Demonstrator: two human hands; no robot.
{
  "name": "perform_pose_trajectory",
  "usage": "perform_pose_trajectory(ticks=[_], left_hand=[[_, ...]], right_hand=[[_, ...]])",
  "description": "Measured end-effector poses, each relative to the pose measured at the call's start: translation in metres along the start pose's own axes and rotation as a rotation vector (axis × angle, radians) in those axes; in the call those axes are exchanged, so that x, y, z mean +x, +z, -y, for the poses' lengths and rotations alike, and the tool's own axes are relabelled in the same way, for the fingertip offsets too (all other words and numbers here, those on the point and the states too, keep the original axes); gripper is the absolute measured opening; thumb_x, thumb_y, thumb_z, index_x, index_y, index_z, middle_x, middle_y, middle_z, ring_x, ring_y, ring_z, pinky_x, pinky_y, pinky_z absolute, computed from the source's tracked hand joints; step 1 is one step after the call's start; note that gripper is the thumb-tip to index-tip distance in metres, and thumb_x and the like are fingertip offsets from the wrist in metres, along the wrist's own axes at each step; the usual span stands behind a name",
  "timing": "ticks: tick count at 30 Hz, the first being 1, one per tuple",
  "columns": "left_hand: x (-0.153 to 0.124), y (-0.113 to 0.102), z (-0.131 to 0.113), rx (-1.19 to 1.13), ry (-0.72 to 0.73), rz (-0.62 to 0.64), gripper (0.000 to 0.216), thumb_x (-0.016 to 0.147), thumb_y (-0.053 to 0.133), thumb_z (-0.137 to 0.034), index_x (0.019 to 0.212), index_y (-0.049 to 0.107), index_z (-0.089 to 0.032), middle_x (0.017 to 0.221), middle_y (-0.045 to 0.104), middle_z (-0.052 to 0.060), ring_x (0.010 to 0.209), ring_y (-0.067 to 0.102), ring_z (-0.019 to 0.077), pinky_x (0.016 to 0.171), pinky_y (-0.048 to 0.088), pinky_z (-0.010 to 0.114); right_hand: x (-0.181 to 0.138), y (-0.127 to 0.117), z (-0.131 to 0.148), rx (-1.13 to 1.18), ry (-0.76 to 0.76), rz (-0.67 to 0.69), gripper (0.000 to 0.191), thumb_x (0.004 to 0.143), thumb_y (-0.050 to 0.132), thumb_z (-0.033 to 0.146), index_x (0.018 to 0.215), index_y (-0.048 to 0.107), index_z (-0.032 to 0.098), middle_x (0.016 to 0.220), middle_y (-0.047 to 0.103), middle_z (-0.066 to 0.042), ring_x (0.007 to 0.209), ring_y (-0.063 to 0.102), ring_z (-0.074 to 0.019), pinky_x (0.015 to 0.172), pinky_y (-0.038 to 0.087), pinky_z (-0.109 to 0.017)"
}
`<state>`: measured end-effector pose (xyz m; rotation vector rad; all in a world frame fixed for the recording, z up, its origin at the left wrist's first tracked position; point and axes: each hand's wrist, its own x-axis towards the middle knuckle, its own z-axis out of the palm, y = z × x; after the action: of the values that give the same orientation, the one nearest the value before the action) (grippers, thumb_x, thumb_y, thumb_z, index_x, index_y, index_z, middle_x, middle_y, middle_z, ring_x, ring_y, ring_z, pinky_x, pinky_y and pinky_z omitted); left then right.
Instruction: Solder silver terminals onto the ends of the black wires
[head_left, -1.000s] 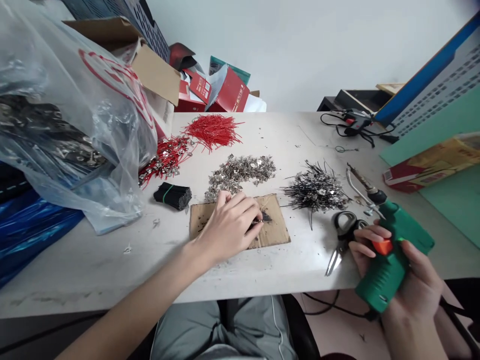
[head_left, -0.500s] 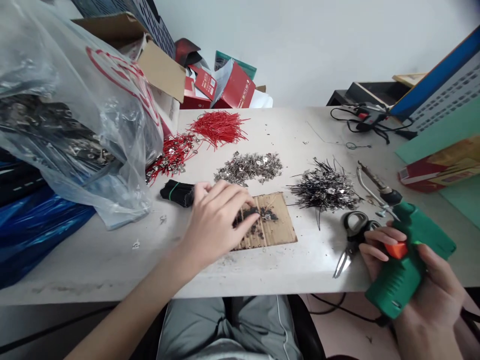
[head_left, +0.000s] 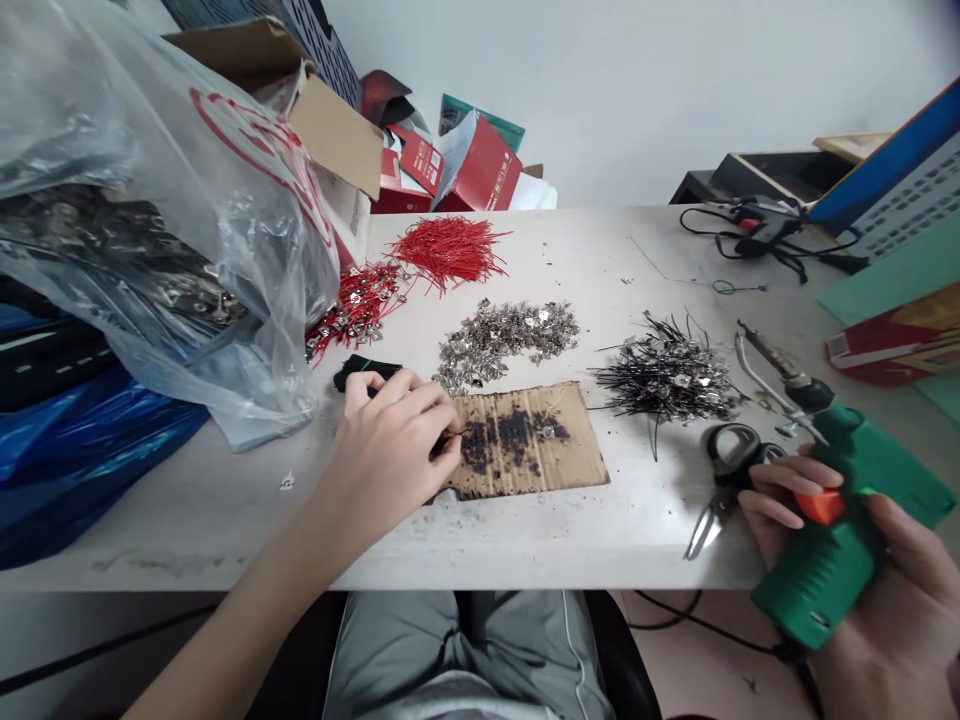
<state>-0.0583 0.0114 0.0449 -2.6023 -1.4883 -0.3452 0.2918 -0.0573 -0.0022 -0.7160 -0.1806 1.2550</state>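
Room lies open along the front edge of the white bench, from below a loose clip at left across to the scissors near the right. Left of the bench's middle, the left hand has its fingers curled, thumb and forefinger brought close over the left end of a scorched cardboard; whatever they pinch is too small to tell. Bare surface runs from the cardboard to the front edge, and a narrow gap parts its right side from the black wires with clips. A shiny clip lies on the cardboard. The right hand wraps its fingers around a green soldering gun, whose handle overhangs the front edge near the right, tip aimed toward the far edge.

Around these, a clear plastic bag and a blue bag crowd the left end. Beside them lie red wires with clips, then the black wire bundle, partly hidden by the left hand; plain red wires sit by the far edge. A clip heap blocks the cardboard's far side. The scissors crowd the right hand's fingers; I cannot tell whether they touch. A corded tool lies toward the far right corner.
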Motion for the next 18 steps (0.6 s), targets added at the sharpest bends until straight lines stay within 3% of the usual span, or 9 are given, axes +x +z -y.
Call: perform_pose_trajectory(ticks=[7,11,13,15,18], left_hand=[[0.002,0.004,0.000,0.102,0.016,0.103,0.015,0.086,0.055,-0.015,0.073,0.062,-0.020,0.085,0.069,0.003,0.089,0.062,0.0250,0.081,0.036,0.047],[0.007,0.004,-0.002,0.140,-0.011,0.149,0.013,0.082,0.055,-0.016,0.072,0.062,-0.020,0.086,0.068,0.006,0.091,0.062,0.0279,0.077,0.038,0.047],[0.010,0.004,-0.003,0.145,-0.027,0.182,0.013,0.080,0.055,-0.016,0.069,0.061,-0.020,0.087,0.068,0.006,0.090,0.062,0.0284,0.075,0.039,0.047],[0.013,0.003,-0.004,0.148,-0.029,0.198,0.013,0.079,0.055,-0.015,0.068,0.060,-0.020,0.087,0.067,0.007,0.089,0.062,0.0284,0.074,0.040,0.046],[0.016,0.005,-0.002,0.122,0.021,0.182,0.012,0.076,0.054,-0.011,0.068,0.058,-0.019,0.086,0.065,0.007,0.088,0.062,0.0266,0.072,0.042,0.042]], right_hand=[[0.000,0.005,-0.001,-0.086,-0.018,-0.017,0.036,0.066,0.076,0.013,0.099,0.061,0.016,0.087,0.044,-0.001,0.072,0.048,-0.0114,0.055,0.054,-0.017],[-0.018,0.011,-0.002,-0.301,-0.050,0.009,0.043,0.068,0.079,0.022,0.109,0.067,0.015,0.085,0.046,-0.005,0.071,0.049,-0.0134,0.038,0.039,-0.011],[-0.035,0.014,-0.002,-0.489,-0.013,0.008,0.039,0.072,0.078,0.029,0.108,0.069,0.017,0.085,0.053,-0.008,0.062,0.048,-0.0133,0.032,0.032,-0.014],[-0.055,0.017,-0.003,-0.658,0.093,-0.004,0.028,0.076,0.077,0.032,0.099,0.070,0.019,0.087,0.062,-0.010,0.045,0.043,-0.0089,0.033,0.036,-0.022],[-0.083,0.028,-0.009,-0.741,0.187,-0.129,0.026,0.076,0.080,0.036,0.092,0.069,0.020,0.086,0.068,-0.010,0.038,0.046,-0.0106,0.035,0.039,-0.027]])
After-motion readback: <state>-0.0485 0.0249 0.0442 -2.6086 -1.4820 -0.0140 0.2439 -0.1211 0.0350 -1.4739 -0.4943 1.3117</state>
